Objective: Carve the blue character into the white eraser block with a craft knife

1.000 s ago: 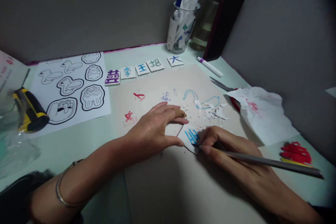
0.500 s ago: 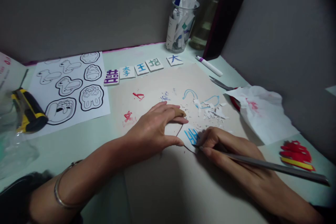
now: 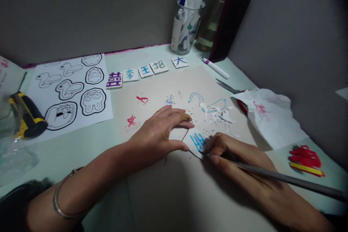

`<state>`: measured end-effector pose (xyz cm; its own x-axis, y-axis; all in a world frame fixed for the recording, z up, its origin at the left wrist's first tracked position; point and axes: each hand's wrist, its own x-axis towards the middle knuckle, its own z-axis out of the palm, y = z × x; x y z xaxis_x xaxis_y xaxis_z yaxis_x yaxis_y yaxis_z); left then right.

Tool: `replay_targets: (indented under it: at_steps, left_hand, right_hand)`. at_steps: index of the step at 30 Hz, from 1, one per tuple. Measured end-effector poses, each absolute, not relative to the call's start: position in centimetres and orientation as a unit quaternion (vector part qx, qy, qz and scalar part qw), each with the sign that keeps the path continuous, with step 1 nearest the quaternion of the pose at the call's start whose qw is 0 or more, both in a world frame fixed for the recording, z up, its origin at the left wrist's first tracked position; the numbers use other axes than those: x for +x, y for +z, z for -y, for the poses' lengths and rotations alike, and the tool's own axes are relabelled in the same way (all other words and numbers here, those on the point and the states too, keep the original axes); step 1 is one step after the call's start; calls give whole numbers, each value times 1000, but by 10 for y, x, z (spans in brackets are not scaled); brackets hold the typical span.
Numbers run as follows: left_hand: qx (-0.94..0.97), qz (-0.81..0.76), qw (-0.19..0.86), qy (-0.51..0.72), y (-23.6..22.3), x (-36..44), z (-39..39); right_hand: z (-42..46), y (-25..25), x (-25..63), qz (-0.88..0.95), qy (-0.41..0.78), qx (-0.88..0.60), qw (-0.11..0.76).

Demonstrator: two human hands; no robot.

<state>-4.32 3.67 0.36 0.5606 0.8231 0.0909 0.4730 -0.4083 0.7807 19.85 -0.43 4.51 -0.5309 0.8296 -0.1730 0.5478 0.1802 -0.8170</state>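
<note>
A small white tile (image 3: 192,138) with a blue character on it lies on the beige board (image 3: 168,192). My left hand (image 3: 163,130) steadies it, thumb at one corner and fingertips at another. My right hand (image 3: 239,163) grips a slim grey carving knife (image 3: 272,174) like a pen. Its tip touches or nearly touches the tile beside the blue strokes; the fingers partly hide that edge. White shavings (image 3: 223,116) are scattered beyond my hands.
Several lettered tiles (image 3: 130,74) line the back. Pens fill a cup (image 3: 178,36) near a bottle (image 3: 208,30). A marker (image 3: 217,69), scissors (image 3: 228,86) and crumpled tissue (image 3: 269,116) lie right. A yellow-black cutter (image 3: 29,116) rests on printed drawings (image 3: 107,98).
The knife's back end has swung slightly down and to the right. My left hand stays in place on the tile; the whole view has shifted a little.
</note>
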Motion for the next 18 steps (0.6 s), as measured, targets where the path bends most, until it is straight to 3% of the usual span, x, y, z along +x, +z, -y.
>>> replay_targets:
  at_steps: [8, 18]
  left_hand:
    - [831, -357, 350, 244, -2, -49, -38]
    - [820, -400, 293, 285, 4, -41, -19]
  right_hand:
    - [16, 29, 198, 871, 281, -352, 195]
    - [16, 25, 195, 884, 237, -339, 217]
